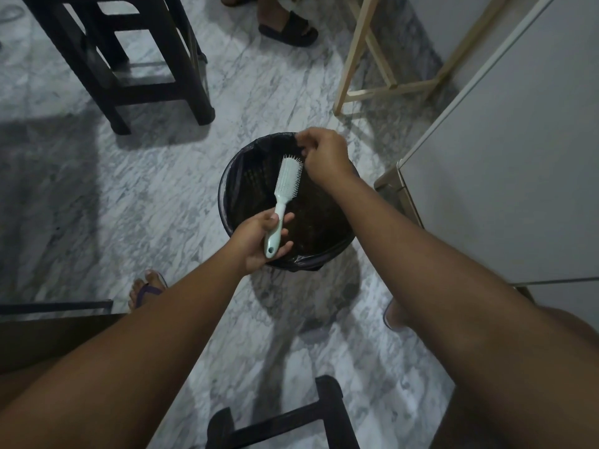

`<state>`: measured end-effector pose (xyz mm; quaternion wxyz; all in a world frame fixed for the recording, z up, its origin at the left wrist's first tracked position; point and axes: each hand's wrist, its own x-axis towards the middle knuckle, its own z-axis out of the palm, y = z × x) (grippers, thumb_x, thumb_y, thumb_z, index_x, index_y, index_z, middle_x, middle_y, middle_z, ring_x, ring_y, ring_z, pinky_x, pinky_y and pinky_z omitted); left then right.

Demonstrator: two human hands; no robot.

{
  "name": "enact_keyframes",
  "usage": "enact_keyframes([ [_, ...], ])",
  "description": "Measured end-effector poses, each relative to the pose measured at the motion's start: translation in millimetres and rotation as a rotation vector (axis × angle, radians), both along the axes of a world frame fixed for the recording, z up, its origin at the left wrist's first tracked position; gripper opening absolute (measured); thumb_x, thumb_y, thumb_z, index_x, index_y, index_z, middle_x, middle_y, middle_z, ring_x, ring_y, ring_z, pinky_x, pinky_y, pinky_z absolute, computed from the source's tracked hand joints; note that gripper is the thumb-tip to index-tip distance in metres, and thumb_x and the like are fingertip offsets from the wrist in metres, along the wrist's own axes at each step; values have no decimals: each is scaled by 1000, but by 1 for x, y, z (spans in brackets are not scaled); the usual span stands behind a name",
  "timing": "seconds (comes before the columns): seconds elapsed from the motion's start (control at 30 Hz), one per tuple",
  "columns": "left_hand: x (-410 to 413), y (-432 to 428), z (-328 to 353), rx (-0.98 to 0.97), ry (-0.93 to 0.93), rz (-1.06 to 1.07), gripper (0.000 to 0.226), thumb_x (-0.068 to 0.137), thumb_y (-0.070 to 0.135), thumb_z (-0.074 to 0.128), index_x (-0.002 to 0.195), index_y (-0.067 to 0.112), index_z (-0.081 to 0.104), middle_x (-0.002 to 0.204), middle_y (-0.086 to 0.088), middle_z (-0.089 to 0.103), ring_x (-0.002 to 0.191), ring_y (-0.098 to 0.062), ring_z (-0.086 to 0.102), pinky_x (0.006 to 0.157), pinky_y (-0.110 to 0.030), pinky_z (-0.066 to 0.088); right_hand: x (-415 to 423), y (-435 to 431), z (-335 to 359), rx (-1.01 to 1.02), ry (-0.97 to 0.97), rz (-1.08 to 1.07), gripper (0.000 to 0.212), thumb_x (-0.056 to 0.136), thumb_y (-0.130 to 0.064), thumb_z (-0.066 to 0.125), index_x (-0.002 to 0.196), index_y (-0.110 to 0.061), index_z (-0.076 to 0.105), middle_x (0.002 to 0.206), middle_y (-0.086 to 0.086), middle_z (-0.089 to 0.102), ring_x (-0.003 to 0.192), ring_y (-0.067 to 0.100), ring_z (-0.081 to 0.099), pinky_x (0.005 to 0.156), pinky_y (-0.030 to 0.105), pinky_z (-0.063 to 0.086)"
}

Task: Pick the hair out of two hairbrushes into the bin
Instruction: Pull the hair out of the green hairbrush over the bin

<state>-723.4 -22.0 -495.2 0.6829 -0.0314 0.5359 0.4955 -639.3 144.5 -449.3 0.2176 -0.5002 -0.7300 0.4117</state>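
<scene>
Gripped the brush (286,184) by its handle in the left hand (259,243), fingers curled round it, bristles turned to the right. Held it tilted over the bin (224,202), head pointing up and away. Bunched the fingers of the right hand (324,157) together at the bristles near the top of the brush; could not tell if any hair was pinched. Looked down into the round black bin with its black bag, set on the grey marble floor (129,189). Saw a dark stool (113,59) up on the left, a pale wood frame (372,79) up on the right, and a black sandal (288,29) at the top.
</scene>
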Motion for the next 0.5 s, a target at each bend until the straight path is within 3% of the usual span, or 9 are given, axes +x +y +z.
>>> enact_keyframes([
  [0.07, -1, 0, 1, 16, -7, -27, 33, 104, 18, 43, 134, 26, 55, 121, 8, 70, 82, -10, 62, 70, -33, 59, 1, -4, -5, 31, -224, 149, 43, 89, -23, 69, 130, -14, 62, 132, 11, 62, 123, 22, 57, 105, 33, 45],
  [0.13, -2, 0, 2, 40, -7, -54, 34, 105, 18, 42, 135, 27, 55, 122, 9, 70, 80, -10, 62, 69, -33, 57, 1, -11, -11, 7, -350, 267, 63, 82, -38, 76, 138, -16, 56, 143, 13, 52, 136, 25, 45, 112, 35, 36],
  [0.17, -1, 1, 3, 54, -7, -59, 35, 105, 18, 41, 137, 26, 54, 122, 9, 70, 78, -11, 61, 67, -32, 54, 0, -13, -13, 1, -350, 274, 63, 80, -39, 78, 136, -16, 59, 144, 14, 51, 137, 25, 45, 111, 33, 35],
  [0.27, 1, -1, 0, 92, 21, -69, 37, 106, 15, 38, 140, 21, 51, 126, 4, 66, 72, -13, 57, 60, -30, 44, -4, -14, -18, 62, -286, 206, 41, 79, -31, 81, 115, -14, 74, 130, 11, 63, 124, 21, 57, 99, 24, 41],
  [0.37, 3, -3, -4, 108, 39, -69, 37, 106, 15, 38, 141, 20, 50, 130, 4, 65, 71, -14, 55, 58, -30, 43, -6, -11, -21, 134, -266, 153, 21, 76, -30, 82, 93, -18, 80, 111, 8, 67, 105, 19, 63, 89, 27, 48],
  [0.5, 8, -3, -6, 118, 36, -30, 36, 106, 15, 41, 139, 21, 52, 129, 4, 66, 73, -15, 56, 58, -30, 45, -5, -5, -22, 139, -209, 139, 11, 81, -20, 78, 89, -14, 80, 95, 6, 76, 90, 16, 70, 84, 26, 53],
])
